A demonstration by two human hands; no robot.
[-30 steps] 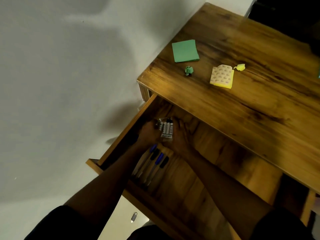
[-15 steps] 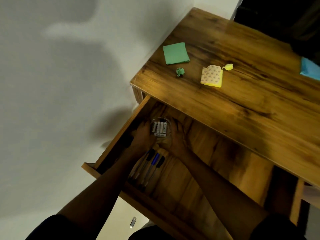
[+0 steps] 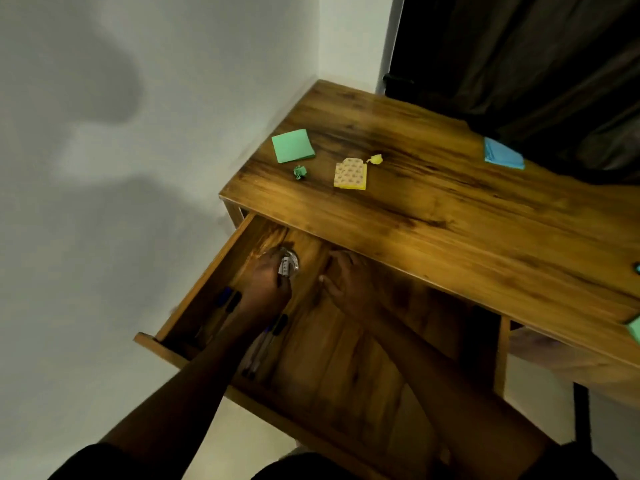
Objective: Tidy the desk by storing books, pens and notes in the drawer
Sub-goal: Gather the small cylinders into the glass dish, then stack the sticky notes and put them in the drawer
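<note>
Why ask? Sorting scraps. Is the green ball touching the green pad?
Apart: head view shows bare desk between green ball and green pad.

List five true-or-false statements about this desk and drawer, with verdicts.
1. The drawer is open. True.
2. The left hand grips a clear container in the drawer. True.
3. The right hand holds a pen. False: it holds nothing.
4. The green notepad lies in the drawer. False: it lies on the desktop.
5. Pens lie in the drawer. True.
</note>
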